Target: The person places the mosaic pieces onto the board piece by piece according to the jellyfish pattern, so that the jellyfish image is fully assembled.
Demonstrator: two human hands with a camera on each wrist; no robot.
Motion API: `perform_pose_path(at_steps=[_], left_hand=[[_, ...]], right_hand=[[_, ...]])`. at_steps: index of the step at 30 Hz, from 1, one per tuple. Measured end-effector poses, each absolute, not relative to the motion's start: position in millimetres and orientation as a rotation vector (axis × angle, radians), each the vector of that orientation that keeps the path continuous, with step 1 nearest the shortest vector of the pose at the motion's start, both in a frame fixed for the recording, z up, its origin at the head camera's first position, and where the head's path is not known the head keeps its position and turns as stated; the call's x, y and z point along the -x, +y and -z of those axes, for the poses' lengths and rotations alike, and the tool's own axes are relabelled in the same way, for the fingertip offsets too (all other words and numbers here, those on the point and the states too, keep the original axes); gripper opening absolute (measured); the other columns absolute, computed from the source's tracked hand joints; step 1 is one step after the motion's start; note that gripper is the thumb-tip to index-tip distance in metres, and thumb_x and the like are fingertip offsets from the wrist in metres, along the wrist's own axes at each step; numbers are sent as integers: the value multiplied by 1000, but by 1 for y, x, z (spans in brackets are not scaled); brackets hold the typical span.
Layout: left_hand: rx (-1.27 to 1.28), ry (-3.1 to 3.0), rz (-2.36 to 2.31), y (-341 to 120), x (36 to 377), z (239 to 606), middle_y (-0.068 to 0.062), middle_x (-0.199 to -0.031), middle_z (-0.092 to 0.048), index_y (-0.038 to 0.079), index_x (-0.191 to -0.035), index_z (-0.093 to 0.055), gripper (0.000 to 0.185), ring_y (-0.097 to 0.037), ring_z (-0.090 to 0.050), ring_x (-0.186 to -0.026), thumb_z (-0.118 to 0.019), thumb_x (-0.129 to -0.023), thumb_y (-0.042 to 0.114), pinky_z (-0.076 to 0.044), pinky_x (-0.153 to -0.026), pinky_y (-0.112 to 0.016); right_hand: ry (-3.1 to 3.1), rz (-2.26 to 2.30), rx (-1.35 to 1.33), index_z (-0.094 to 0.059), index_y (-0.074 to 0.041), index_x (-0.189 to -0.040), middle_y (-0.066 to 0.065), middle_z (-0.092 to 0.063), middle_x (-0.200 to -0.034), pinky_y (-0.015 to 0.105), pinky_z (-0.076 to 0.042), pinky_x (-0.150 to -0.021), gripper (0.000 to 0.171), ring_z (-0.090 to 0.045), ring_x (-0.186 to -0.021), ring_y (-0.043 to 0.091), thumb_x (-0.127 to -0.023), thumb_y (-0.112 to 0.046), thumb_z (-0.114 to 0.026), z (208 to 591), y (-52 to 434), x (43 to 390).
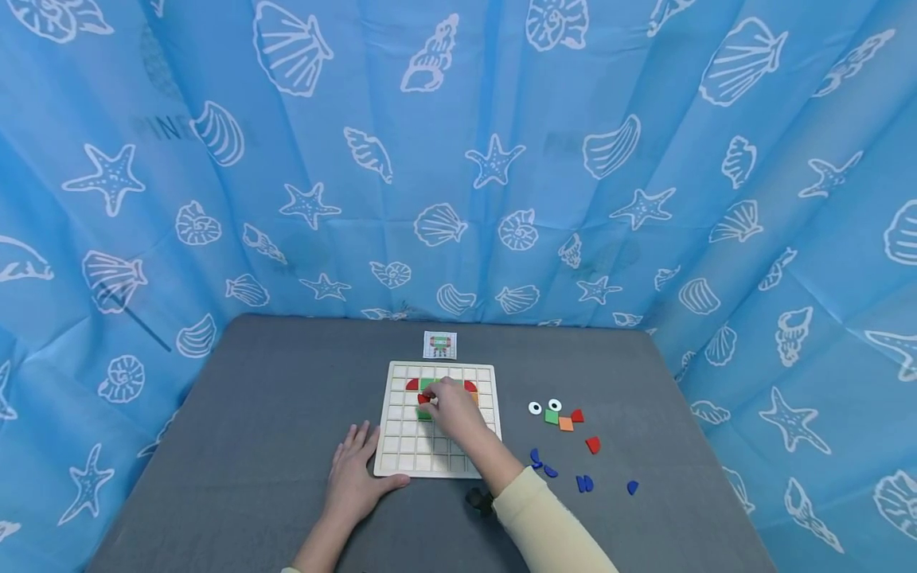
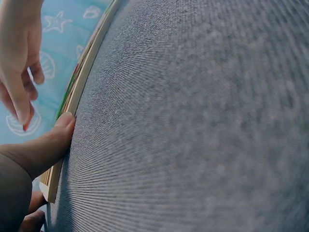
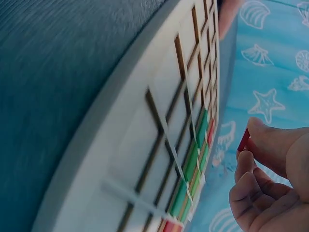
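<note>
A wooden grid board [image 1: 401,465] lies on the grey table, with red, green and orange flat pieces set in its upper rows. My right hand [image 1: 458,410] is over the board and pinches a thin red piece [image 3: 244,140] between thumb and fingertip; the other fingers curl loosely below. On the board, a green piece [image 1: 424,415] lies just below that hand, and a red quarter-circle [image 1: 412,385] lies to its upper left. My left hand [image 1: 354,477] rests at the near left corner, its thumb [image 2: 63,128] pressed to the board's front edge and its fingers spread along the left side.
Behind the board lies a small pattern card [image 1: 440,344]. Right of it are white rings [image 1: 535,408], a green square [image 1: 551,417], an orange square [image 1: 566,424], red quarter-circles [image 1: 593,445] and several blue pieces [image 1: 633,487]. A shell-print curtain [image 1: 494,159] surrounds the table.
</note>
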State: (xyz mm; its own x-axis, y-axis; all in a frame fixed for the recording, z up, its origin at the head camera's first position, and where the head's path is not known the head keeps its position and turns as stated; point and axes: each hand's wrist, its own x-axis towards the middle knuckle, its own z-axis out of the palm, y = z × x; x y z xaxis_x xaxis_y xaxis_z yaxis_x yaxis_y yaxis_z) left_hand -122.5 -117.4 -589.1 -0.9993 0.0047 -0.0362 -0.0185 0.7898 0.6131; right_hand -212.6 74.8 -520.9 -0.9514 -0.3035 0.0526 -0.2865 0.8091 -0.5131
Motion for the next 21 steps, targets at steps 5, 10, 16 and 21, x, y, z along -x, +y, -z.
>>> perform_pose_path(at_steps=[5,10,16,21], left_hand=[[12,2935,-1000,-118,123,590,-23,-160,-35,2,-152,-44,118,-43,-22,-153,-82,-63,70,-21,-122,-61],[9,2937,-1017,-118,124,590,-23,-161,-34,3,-152,-43,118,-42,-22,-153,-81,-63,71,-20,-122,-61],[21,2941,-1030,-120,122,590,-23,-160,-35,3,-152,-44,117,-42,-22,-153,-83,-63,68,-21,-122,-61],[1,2934,-1023,-120,122,589,-22,-161,-34,3,-152,-43,116,-42,-21,-153,-82,-65,68,-21,-122,-61]], right_hand=[[2966,755,539,-77,-9,-105,4,-70,-98,31,-58,-79,19,-65,-90,16,-90,-19,-78,531,61,217],[2974,659,521,-77,-12,-104,1,-68,-95,30,-56,-73,19,-62,-84,13,-88,-23,-80,541,53,222],[2922,627,529,-76,-15,-101,-1,-63,-91,28,-52,-66,18,-55,-77,10,-88,-26,-80,546,47,223],[2906,625,482,-75,-16,-98,-3,-62,-89,29,-51,-64,16,-55,-76,10,-86,-24,-82,543,48,225]])
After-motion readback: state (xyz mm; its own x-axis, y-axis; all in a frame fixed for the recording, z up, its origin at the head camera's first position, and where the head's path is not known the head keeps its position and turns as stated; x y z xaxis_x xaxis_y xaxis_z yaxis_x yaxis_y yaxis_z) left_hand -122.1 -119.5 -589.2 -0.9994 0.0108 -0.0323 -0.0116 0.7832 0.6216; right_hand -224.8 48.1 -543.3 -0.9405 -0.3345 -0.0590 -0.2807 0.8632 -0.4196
